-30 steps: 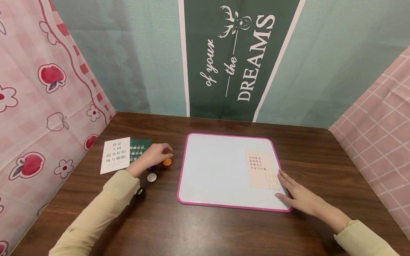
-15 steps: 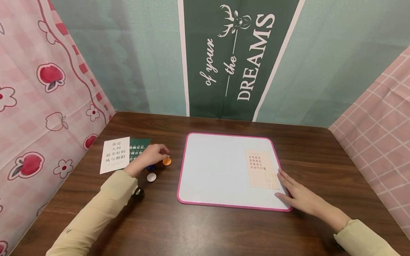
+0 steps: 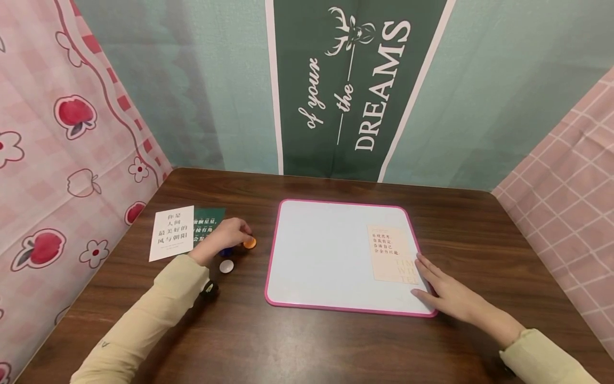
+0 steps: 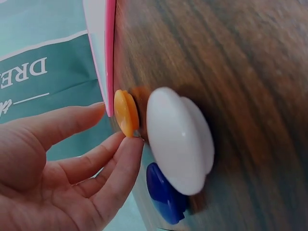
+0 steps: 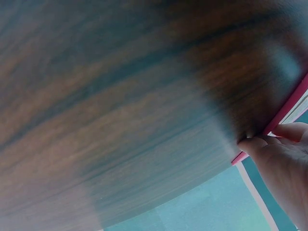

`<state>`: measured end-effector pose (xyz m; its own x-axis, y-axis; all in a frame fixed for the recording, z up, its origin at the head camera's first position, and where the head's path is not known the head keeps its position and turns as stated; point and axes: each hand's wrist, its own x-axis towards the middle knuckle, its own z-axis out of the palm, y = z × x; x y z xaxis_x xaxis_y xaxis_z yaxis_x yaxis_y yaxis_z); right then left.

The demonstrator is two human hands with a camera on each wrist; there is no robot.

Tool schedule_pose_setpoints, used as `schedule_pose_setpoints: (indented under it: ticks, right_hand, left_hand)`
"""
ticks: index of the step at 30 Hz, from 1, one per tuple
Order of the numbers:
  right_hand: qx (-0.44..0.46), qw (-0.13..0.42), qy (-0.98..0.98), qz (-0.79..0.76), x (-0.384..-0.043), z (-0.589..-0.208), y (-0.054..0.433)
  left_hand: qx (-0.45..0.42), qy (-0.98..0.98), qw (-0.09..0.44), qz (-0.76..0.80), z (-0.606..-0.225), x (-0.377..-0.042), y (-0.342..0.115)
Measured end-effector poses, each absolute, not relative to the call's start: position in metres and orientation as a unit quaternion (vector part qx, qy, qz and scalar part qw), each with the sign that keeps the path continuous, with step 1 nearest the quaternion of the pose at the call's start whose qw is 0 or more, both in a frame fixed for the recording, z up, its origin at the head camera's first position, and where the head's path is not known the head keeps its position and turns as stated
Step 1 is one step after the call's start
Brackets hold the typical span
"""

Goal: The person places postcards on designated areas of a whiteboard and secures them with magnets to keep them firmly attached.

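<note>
My left hand (image 3: 225,234) reaches over the table beside an orange round magnet (image 3: 249,242). In the left wrist view the fingertips (image 4: 132,144) touch the lower edge of that magnet, while the thumb stands apart from it, near the whiteboard's pink edge. A white magnet (image 4: 175,139) and a dark blue one (image 4: 163,195) lie close by, the blue partly under the hand in the head view. My right hand (image 3: 451,296) rests on the right edge of the whiteboard (image 3: 321,256), fingers fairly straight. Beside its fingers a cream card (image 3: 390,253) lies flat on the board.
Left of the left hand lie a white card (image 3: 172,233) and a dark green card (image 3: 209,216), partly covered by the wrist. The brown table (image 3: 297,341) meets a green curtain (image 3: 230,96) at the back. Patterned pink cloths hang on both sides.
The left hand has drawn back slightly to the left, with its fingertips still by the orange magnet. Right hand, whiteboard and cards stay as they were.
</note>
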<state>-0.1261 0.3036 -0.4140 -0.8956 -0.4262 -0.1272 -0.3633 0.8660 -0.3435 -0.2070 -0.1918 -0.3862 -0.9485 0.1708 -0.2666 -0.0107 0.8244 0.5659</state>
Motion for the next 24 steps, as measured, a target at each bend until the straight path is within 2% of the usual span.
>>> schedule_pose_setpoints:
  ticks: [24]
  right_hand:
    - [-0.209,0.092,0.961,-0.155,-0.1263,-0.4157,0.3044]
  left_hand:
    - [0.015,0.931,0.176,0.319,-0.3873,-0.2096,-0.1869]
